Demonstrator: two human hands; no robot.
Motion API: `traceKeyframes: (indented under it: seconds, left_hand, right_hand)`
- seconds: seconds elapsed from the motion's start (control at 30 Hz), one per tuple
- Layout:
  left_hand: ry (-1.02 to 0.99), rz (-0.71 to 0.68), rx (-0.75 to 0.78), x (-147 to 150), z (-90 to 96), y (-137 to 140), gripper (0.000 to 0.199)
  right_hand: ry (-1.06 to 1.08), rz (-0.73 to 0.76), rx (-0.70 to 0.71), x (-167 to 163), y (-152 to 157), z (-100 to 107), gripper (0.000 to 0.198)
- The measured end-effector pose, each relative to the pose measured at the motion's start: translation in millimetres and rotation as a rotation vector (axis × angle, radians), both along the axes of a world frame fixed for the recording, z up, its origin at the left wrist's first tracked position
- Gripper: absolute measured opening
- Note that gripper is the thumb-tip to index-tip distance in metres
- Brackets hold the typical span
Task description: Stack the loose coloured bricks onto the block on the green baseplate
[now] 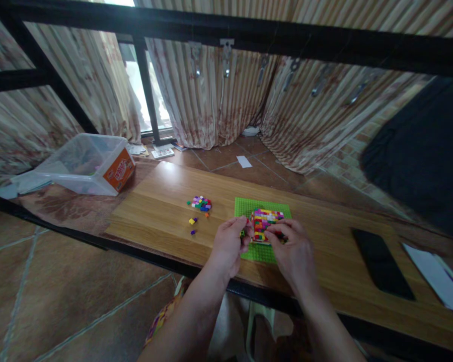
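A green baseplate (pixel 264 255) lies on the wooden board, bearing a block of many-coloured toy bricks (pixel 264 221). My left hand (pixel 232 241) is at the left side of the bricks, fingers curled together, with small red and yellow-green bits showing at its fingertips. Over the right part of the bricks, my right hand (pixel 292 246) has thumb and fingers pinched near the surface; whatever lies between them is too small to make out. Left of the plate sits a small heap of loose bricks (pixel 201 203). Nearer me lie a yellow brick (pixel 192 221) and a purple brick (pixel 193 232).
A clear plastic box (pixel 79 171) with an orange label stands at the left. On the right are a black phone-like slab (pixel 381 264) and white paper (pixel 436 276). A black metal bar (pixel 249 31) crosses above, with striped curtains (pixel 207 100) behind.
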State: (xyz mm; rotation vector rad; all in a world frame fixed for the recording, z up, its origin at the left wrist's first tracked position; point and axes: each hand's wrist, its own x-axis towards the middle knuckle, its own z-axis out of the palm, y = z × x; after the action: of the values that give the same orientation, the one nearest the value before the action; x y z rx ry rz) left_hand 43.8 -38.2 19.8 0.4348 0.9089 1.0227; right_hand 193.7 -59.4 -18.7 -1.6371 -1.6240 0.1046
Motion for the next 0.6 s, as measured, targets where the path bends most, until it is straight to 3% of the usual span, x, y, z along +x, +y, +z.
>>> traceKeyframes:
  seconds: [0.6]
  left_hand:
    - [0.002,0.004,-0.012,1.5,2.7,0.9,0.014]
  right_hand:
    - [0.025,-0.005,-0.015,1.3,-2.3,-0.2,0.022]
